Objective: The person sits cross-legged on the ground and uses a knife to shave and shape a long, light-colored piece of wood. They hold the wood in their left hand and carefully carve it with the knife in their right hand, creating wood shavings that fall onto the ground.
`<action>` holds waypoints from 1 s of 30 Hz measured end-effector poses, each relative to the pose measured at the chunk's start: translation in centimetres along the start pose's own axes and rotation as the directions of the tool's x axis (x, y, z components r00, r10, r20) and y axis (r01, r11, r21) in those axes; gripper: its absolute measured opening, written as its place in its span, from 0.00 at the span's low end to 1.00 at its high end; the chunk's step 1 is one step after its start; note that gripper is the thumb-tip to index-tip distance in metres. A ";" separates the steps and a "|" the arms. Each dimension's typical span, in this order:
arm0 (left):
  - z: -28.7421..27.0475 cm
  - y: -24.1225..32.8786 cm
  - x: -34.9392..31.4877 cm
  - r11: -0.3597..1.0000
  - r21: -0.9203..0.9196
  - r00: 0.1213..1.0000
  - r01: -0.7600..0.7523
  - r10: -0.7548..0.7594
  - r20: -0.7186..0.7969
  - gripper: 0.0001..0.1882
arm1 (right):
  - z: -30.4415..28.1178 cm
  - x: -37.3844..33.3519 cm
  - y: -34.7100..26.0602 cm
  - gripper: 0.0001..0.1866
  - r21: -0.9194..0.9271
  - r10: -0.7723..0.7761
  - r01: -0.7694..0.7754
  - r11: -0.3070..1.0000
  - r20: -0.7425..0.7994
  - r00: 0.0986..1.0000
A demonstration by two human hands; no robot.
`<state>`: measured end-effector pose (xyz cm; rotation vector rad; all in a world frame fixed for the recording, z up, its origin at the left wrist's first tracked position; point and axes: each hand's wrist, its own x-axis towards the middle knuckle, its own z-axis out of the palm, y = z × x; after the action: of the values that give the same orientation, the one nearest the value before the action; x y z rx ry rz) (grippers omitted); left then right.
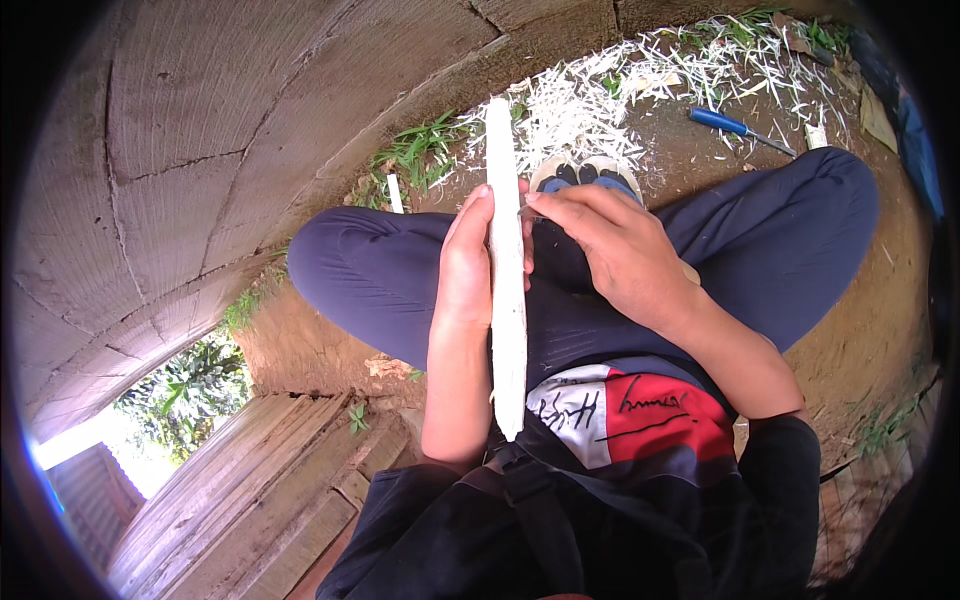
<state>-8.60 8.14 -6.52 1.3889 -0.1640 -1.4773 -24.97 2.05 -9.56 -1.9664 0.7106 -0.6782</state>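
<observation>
A long pale peeled wooden stick [506, 300] runs upright through the middle of the view, from near my chest out past my knees. My left hand [467, 262] wraps around its left side at mid-length. My right hand [618, 250] presses against the stick's right side with fingers curled around a small blade, only a sliver of which shows near the fingertips. I am sitting with legs folded in dark blue trousers [380, 275].
A heap of white wood shavings [580, 105] lies on the bare earth ahead, by my shoes [585, 172]. A blue-handled tool [735, 127] rests on the ground at upper right. A concrete wall [200, 150] curves along the left, with wooden planks [240, 490] below it.
</observation>
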 end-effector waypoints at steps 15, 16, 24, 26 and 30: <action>-0.3 -0.4 0.1 0.988 0.036 0.983 -0.149 0.152 -0.104 0.13 | 0.8 -0.4 -0.1 0.23 -0.054 -0.042 0.043 0.998 0.026 0.999; -0.3 -0.3 0.1 0.988 0.018 0.983 -0.153 0.154 -0.101 0.12 | 0.7 -0.4 -0.2 0.23 -0.062 -0.044 0.046 0.997 0.028 0.999; -1.1 -0.6 0.3 0.986 -0.117 0.993 -0.115 0.115 -0.011 0.17 | 1.0 -0.4 -0.7 0.22 -0.082 -0.075 0.077 0.994 0.030 0.997; -1.5 -0.9 0.2 0.986 -0.147 0.996 -0.081 0.086 0.025 0.20 | 1.0 -0.4 -0.8 0.22 -0.086 -0.082 0.084 0.993 0.029 0.996; -2.0 -1.6 0.1 0.983 -0.178 0.999 -0.052 0.051 -0.014 0.24 | 1.0 -0.5 -0.8 0.23 -0.103 -0.098 0.101 0.989 0.037 0.995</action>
<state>-7.86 9.85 -8.30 1.2383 -0.0596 -1.4069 -24.51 3.31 -9.38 -2.1161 0.6438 -0.6796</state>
